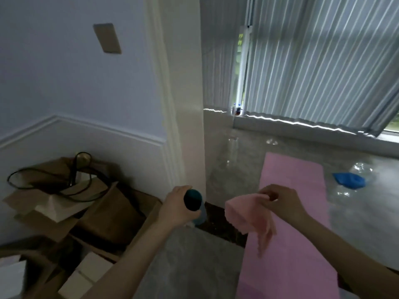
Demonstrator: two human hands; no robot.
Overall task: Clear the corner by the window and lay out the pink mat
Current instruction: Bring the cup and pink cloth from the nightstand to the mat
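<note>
Lying flat on the glossy floor below the window blinds, the pink mat (291, 212) is unrolled. Left hand (177, 207) wraps a teal bottle (194, 205); right hand (280, 200) pinches a pink cloth (248, 214) (hanging limp).

No text, label or number is legible on anything here.

To my left, brown cardboard boxes (103, 212) with a looped black cable (54, 184) crowd the wall. A white pillar (185, 104) stands ahead. Right of the flat pink foam mat (298, 234), glossy grey floor (362, 223) lies open beyond a crumpled blue item (348, 180).
</note>
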